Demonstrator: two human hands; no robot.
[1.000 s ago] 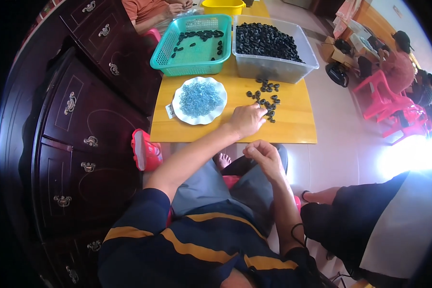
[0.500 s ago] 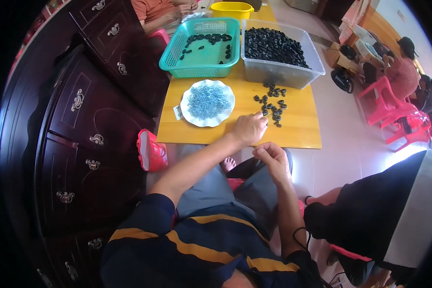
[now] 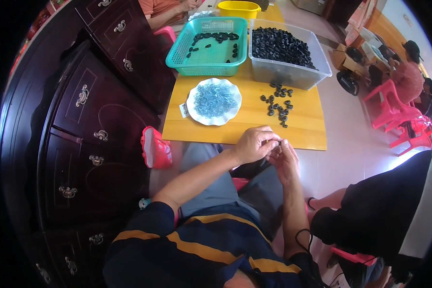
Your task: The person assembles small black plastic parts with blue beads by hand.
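My left hand (image 3: 256, 145) and my right hand (image 3: 285, 162) meet just off the table's near edge, fingertips pinched together. A small dark piece shows between the fingertips; it looks like one of the black parts. Whatever else my right fingers pinch is hidden. Beyond my hands, a loose group of small black oval parts (image 3: 283, 106) lies on the yellow table (image 3: 201, 133). Left of these stands a white scalloped plate (image 3: 193, 115) heaped with small shiny, clear-bluish pieces (image 3: 217, 100), too fine to name.
A green perforated basket (image 3: 204, 70) holding some black parts and a clear plastic bin (image 3: 285, 76) full of them stand farther back. Behind is a yellow tub (image 3: 237, 9). Dark drawers (image 3: 96, 101) line the left; a red bag (image 3: 157, 149) sits below. People sit nearby.
My left hand has drawn back from beside the black parts to meet my right hand, which has shifted slightly right and down. The whole view has shifted a little.
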